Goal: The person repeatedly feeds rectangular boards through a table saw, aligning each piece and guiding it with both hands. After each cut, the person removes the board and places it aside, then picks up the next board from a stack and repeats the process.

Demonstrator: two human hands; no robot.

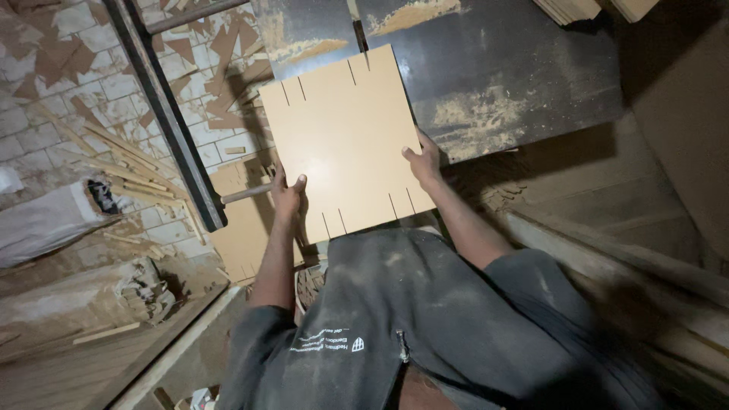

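Both hands clasp a square tan board point(345, 140): the left hand point(287, 193) pinches its near left edge, thumb on top, and the right hand point(424, 161) grips its right edge the same way. The board lies flat and tilted askew on a dark saw table point(516, 68), its far edge meeting the thin upright blade point(360, 34).

Pairs of short slots are already cut in the near edge between the hands and in the far edge, where the blade stands at the pair on the right. The two side edges, where the hands hold, look uncut, so the slotting seems partly done.

Beyond the right hand, sawdust point(474, 118) lies in patches on the table. Left of the left hand a black metal frame bar point(163, 114) runs diagonally, and past it offcuts point(125, 163) litter the tiled floor point(45, 99). More cut boards point(239, 228) sit below the left hand. Nothing blocks the board's path except the blade itself.
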